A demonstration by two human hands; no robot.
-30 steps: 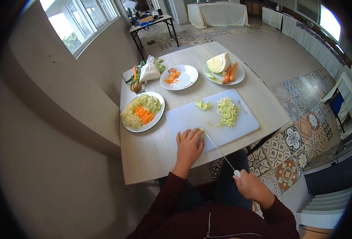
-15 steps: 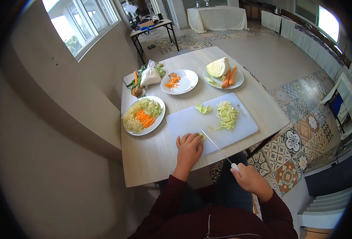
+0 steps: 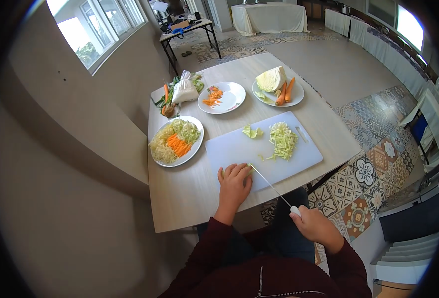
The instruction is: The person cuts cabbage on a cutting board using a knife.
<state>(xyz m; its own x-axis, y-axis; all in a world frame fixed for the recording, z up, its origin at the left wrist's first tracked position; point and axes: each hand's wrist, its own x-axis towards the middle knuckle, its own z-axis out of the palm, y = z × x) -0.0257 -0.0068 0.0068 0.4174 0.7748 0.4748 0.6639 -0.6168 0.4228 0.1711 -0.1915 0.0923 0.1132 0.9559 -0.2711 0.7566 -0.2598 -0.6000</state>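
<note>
My left hand [image 3: 234, 185] rests on the near left part of the white cutting board [image 3: 229, 148], fingers bent down over a piece of cabbage [image 3: 251, 168] that is mostly hidden beneath them. Wrapped round the white handle of a knife [image 3: 274, 188], my right hand [image 3: 315, 224] is just off the board's near edge. The blade slants up and left, its tip close beside my left fingertips. Farther up the board lie a pile of shredded cabbage [image 3: 282, 141] and a loose cabbage leaf piece [image 3: 252, 131].
Left of the board, a plate [image 3: 195, 149] holds shredded cabbage and carrot strips. Behind are a plate with carrot scraps [image 3: 233, 98] and a plate [image 3: 296, 101] bearing a cut cabbage [image 3: 271, 79] and carrots [image 3: 285, 93]. A white bag [image 3: 184, 91] sits among vegetables by the wall.
The view has shifted slightly. The knife has come a little toward me along the board, its blade close to my left fingers. Less of the cabbage piece shows beside my left hand.
</note>
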